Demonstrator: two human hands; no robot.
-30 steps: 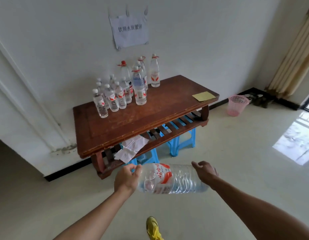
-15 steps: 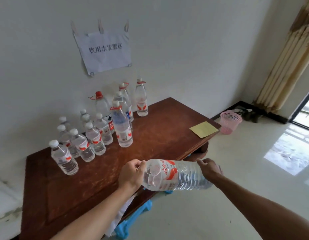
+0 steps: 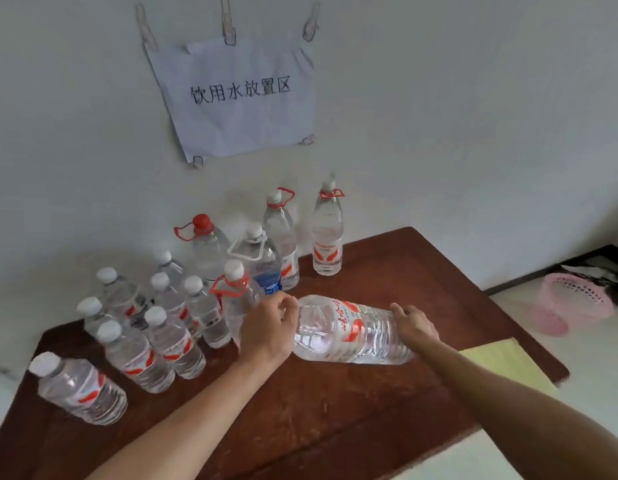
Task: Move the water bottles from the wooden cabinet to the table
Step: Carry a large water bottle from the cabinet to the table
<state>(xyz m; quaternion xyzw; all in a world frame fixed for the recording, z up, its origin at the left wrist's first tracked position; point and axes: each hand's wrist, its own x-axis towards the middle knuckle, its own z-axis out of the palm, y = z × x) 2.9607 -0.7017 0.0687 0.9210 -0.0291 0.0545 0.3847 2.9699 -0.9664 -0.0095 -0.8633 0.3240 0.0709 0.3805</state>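
Above the table (image 3: 335,410), 1 large clear bottle (image 3: 352,332) with red-and-white label lies sideways, left hand (image 3: 269,327) gripping its neck, right hand (image 3: 413,323) closed around its base.

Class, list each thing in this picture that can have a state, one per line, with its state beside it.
Large water bottle: on its side, held above the table at both ends.
Left hand: gripping the cap end.
Right hand: gripping the base.
Red-capped jug: upright, capped.
Small bottles: upright, capped, clustered.
Tall bottle: upright, apart at the right.
Paper sign: clipped to the wall.
Pink basket: on the floor; contents unclear.
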